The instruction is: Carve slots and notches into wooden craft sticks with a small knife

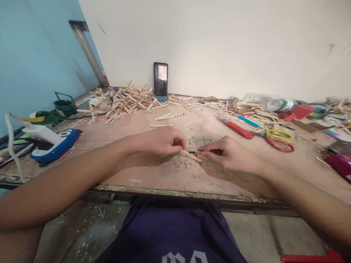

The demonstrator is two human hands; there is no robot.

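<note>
My left hand [161,141] is closed, thumb and fingers pinching a pale wooden craft stick [189,156] just above the tabletop [126,168]. From the right, my right hand [230,153] pinches a thin, short, dark-and-silver blade [193,152], its tip touching or very near the stick. My fingers cover much of the blade, so its full shape is hidden. Green shavings [186,165] lie scattered under and around both hands.
Beyond my hands lie a yellow pencil [171,116] and a heap of wooden sticks [128,100]. A phone [160,79] leans on the wall. A red-handled knife [238,130], scissors [278,140] and a blue pen [246,120] lie right; a blue power strip [59,148] sits left.
</note>
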